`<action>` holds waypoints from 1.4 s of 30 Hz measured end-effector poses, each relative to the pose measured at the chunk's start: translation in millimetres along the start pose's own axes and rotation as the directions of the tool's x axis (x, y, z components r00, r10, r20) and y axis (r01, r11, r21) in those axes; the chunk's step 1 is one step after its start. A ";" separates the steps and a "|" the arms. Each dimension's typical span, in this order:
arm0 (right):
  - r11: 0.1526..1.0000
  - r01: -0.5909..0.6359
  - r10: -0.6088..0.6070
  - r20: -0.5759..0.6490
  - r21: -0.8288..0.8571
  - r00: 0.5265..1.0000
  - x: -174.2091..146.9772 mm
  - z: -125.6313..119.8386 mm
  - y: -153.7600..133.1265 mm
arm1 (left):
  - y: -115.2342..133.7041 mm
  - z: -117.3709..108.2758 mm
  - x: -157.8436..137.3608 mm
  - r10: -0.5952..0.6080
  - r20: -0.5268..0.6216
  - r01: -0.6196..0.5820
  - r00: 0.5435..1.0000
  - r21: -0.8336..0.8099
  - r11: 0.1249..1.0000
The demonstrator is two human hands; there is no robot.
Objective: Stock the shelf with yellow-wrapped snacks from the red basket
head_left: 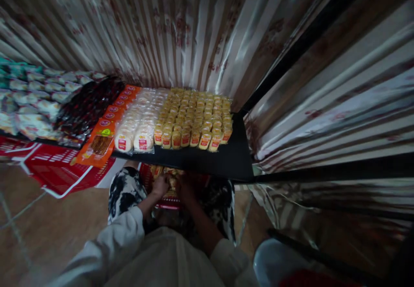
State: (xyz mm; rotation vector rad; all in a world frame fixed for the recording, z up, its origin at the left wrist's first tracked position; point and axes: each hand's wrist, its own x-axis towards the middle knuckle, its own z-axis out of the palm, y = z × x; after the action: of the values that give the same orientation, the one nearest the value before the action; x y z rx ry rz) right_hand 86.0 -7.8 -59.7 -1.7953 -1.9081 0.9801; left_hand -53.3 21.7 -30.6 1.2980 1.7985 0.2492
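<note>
Between my knees sits a red basket [168, 203] with small yellow snack packets [174, 182] in it. My left hand [161, 186] is down in the basket, its fingers closed at one of these packets. Close beside it, my right hand [185, 188] is also in the basket with curled fingers; it is dark, and what it holds is hidden. Above the hands, on the black shelf [223, 163], stand tight rows of yellow wrapped snacks [194, 119] with red labels. White round packaged snacks [142, 121] stand to their left.
Further left on the shelf lie an orange snack packet [108, 127], dark shiny packets [89, 106] and white-and-teal packets [35, 93]. A red basket with white handles [58, 170] stands on the tiled floor. Striped curtains [181, 32] hang behind; a black post [304, 41] rises at right.
</note>
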 end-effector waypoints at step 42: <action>0.971 -0.025 0.175 -0.639 0.237 0.749 27.4 -210.7 27.3 | 209.7 48.2 -51.2 0.553 -0.057 -0.533 0.831 -0.365 0.764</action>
State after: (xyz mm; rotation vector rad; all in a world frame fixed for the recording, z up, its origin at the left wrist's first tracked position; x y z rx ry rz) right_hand 242.6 69.8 64.1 -1.8004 -1.2230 0.4475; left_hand 126.0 54.4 94.7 1.5009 1.2040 0.8261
